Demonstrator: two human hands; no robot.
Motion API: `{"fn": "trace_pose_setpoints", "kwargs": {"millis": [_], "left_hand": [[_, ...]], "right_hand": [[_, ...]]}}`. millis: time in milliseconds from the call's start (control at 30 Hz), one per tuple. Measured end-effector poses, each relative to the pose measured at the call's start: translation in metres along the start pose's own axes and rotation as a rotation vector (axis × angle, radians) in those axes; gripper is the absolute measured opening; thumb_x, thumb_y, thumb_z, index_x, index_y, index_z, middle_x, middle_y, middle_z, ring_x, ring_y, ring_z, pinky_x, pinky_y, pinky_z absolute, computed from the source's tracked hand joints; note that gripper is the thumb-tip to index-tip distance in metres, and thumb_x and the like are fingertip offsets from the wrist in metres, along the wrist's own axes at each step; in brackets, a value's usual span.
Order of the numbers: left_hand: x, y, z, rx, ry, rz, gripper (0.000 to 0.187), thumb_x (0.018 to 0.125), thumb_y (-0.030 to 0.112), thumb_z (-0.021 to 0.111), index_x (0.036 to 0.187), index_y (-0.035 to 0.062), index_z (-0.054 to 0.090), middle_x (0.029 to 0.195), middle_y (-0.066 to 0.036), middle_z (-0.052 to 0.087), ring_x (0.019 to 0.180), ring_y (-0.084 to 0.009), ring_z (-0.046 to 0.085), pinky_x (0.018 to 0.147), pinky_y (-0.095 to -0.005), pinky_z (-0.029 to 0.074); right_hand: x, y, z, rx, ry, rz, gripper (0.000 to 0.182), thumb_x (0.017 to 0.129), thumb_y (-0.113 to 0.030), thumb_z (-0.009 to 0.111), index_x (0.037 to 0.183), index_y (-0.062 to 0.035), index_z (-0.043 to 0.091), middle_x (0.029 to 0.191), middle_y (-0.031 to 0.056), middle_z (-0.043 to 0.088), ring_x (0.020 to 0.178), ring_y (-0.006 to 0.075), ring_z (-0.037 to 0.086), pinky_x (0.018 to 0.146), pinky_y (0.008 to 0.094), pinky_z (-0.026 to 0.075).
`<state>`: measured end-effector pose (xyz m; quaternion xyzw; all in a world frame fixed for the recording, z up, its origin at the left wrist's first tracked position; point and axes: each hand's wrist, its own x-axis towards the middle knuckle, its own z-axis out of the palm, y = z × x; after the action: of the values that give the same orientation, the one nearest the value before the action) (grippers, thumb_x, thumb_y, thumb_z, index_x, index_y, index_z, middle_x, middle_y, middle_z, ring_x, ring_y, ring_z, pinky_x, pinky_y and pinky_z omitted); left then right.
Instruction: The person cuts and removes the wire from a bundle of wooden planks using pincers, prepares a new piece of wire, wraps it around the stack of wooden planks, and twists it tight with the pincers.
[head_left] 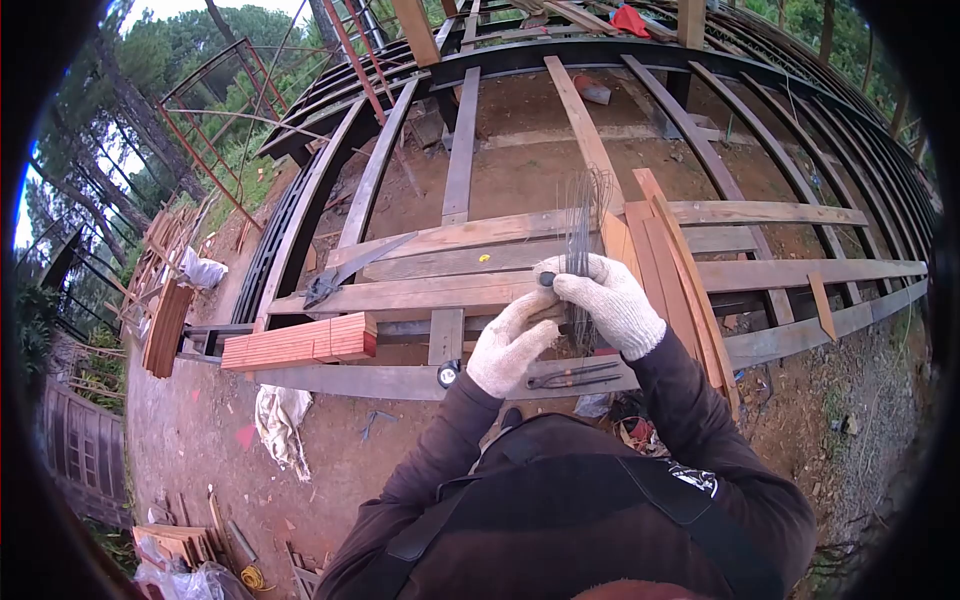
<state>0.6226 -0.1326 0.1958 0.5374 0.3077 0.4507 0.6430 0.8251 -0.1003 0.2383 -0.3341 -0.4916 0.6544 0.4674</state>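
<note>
My right hand (608,300), in a white knit glove, is closed around an upright bundle of thin wires (578,225). The wires fan out above the fist, and their lower ends show beneath it. A small dark round piece (547,279) sits at the right fingertips. Close against the bundle's left side is my gloved left hand (515,342), thumb and fingers curled toward each other; what lies between them is too small to make out. Below the hands, a pair of pincers (575,376) lies on the front beam, and a round tape measure (448,374) sits left of them.
Wooden planks (430,295) cross the dark metal frame (560,48), with gaps showing soil. A stack of reddish boards (300,342) lies left; narrow boards (672,285) slant beside my right hand. A handsaw (360,265) rests on the planks. A whitish cloth (283,425) lies on the ground.
</note>
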Motion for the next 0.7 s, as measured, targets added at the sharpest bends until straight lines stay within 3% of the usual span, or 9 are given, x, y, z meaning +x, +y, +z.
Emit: {"fn": "trace_pose_setpoints", "kwargs": {"millis": [100,133,167,333,400,500,533,700], "left_hand": [[0.017,0.008,0.002,0.284,0.022,-0.049,0.033,0.102,0.013,0.068,0.131,-0.0034,0.067,0.122,-0.010,0.072,0.112,-0.0142,0.066,0.099,-0.0317,0.052],[0.020,0.002,0.008,0.273,0.067,0.020,0.023,0.100,0.014,0.070,0.117,-0.0021,0.074,0.109,-0.007,0.075,0.099,-0.0121,0.067,0.091,-0.0299,0.053],[0.020,0.002,0.010,0.288,0.092,0.008,0.023,0.099,0.013,0.071,0.115,-0.0027,0.075,0.105,-0.008,0.076,0.098,-0.0122,0.068,0.091,-0.0296,0.054],[0.013,0.005,0.019,0.407,0.193,0.023,0.025,0.100,0.016,0.069,0.113,-0.0038,0.076,0.102,-0.009,0.078,0.094,-0.0129,0.070,0.088,-0.0301,0.055],[0.012,0.001,0.015,0.468,0.250,0.085,0.027,0.100,0.018,0.070,0.114,-0.0043,0.076,0.101,-0.009,0.079,0.094,-0.0122,0.071,0.086,-0.0294,0.056],[0.009,0.002,0.011,0.393,0.249,0.029,0.026,0.100,0.017,0.071,0.113,-0.0055,0.076,0.100,-0.006,0.078,0.091,-0.0092,0.068,0.082,-0.0251,0.054],[0.006,0.009,0.014,0.411,0.245,-0.043,0.028,0.101,0.019,0.069,0.115,-0.0040,0.075,0.100,-0.009,0.079,0.093,-0.0121,0.071,0.087,-0.0288,0.056],[0.001,0.004,0.010,0.444,0.178,-0.010,0.026,0.101,0.018,0.069,0.115,-0.0039,0.075,0.100,-0.010,0.079,0.092,-0.0127,0.071,0.085,-0.0290,0.056]], "right_hand": [[0.000,0.009,0.000,-0.030,-0.009,0.011,0.032,0.101,-0.012,0.068,0.129,0.0029,0.070,0.115,0.0061,0.075,0.103,0.0119,0.069,0.093,0.0284,0.055],[0.000,0.012,0.002,-0.048,0.000,-0.018,0.029,0.100,-0.015,0.070,0.125,0.0008,0.072,0.107,0.0038,0.075,0.094,0.0088,0.068,0.083,0.0259,0.055],[0.001,0.014,0.003,-0.066,0.010,-0.049,0.027,0.100,-0.018,0.073,0.121,-0.0012,0.074,0.100,0.0016,0.075,0.085,0.0056,0.066,0.073,0.0234,0.055],[-0.008,0.013,0.000,0.015,0.070,0.010,0.023,0.099,-0.019,0.074,0.113,-0.0007,0.075,0.097,0.0027,0.075,0.084,0.0065,0.067,0.074,0.0241,0.055],[-0.009,0.018,-0.011,-0.101,0.089,0.035,0.023,0.099,-0.018,0.073,0.113,-0.0001,0.075,0.098,0.0041,0.075,0.087,0.0075,0.068,0.078,0.0248,0.055],[-0.011,0.016,-0.014,-0.199,0.089,0.011,0.022,0.099,-0.017,0.072,0.112,0.0008,0.075,0.099,0.0046,0.075,0.090,0.0076,0.067,0.080,0.0252,0.055],[-0.012,0.016,-0.014,-0.188,0.078,0.003,0.022,0.099,-0.016,0.072,0.111,0.0016,0.074,0.099,0.0048,0.075,0.091,0.0080,0.067,0.080,0.0257,0.055],[-0.011,0.018,-0.007,-0.091,0.057,0.039,0.023,0.098,-0.016,0.071,0.112,0.0022,0.074,0.100,0.0053,0.075,0.090,0.0097,0.068,0.082,0.0265,0.055]]}}
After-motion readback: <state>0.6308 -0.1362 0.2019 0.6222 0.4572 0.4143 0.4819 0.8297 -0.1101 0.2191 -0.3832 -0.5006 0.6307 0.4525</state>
